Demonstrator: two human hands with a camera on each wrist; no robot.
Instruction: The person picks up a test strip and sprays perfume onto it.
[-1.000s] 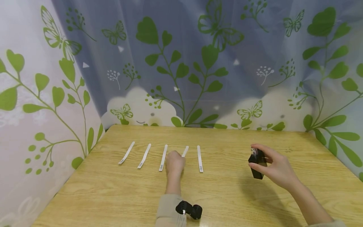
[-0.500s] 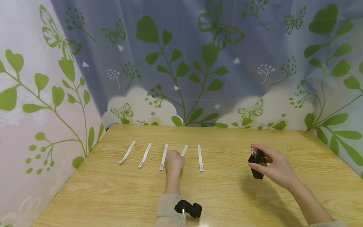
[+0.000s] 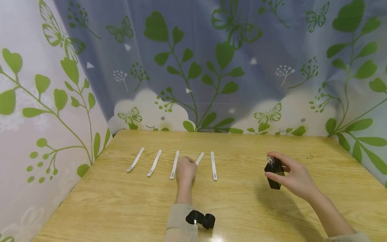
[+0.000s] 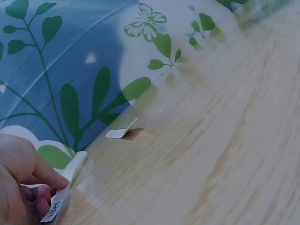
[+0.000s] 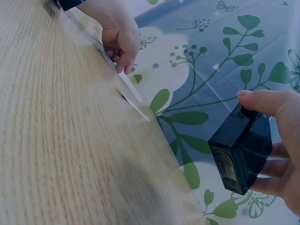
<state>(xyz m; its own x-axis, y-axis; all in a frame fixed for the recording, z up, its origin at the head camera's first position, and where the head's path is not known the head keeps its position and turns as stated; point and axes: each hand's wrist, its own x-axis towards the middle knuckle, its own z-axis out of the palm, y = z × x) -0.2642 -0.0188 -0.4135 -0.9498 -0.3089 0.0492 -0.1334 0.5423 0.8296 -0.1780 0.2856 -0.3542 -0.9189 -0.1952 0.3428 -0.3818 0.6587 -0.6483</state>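
Observation:
My left hand (image 3: 185,169) pinches a white paper test strip (image 3: 200,158), fourth from the left in a row on the table. In the left wrist view the thumb and finger grip this strip (image 4: 74,166) near its printed end, and its plain end points away. My right hand (image 3: 297,178) holds a black perfume bottle (image 3: 273,178) by its top and side, above the table on the right. The right wrist view shows the dark glass bottle (image 5: 240,147) tilted, with fingers behind it and the thumb near the top.
Three more strips lie left of my left hand, the nearest strip (image 3: 174,164) right beside it. Another strip (image 3: 213,166) lies to its right. The wooden table (image 3: 127,205) ends at a leaf-patterned curtain (image 3: 199,84). A black wrist camera (image 3: 201,219) sits on my left sleeve.
The far end of the strip in my left hand has swung slightly right. My right hand keeps the bottle in about the same place. The head view has tipped down a little.

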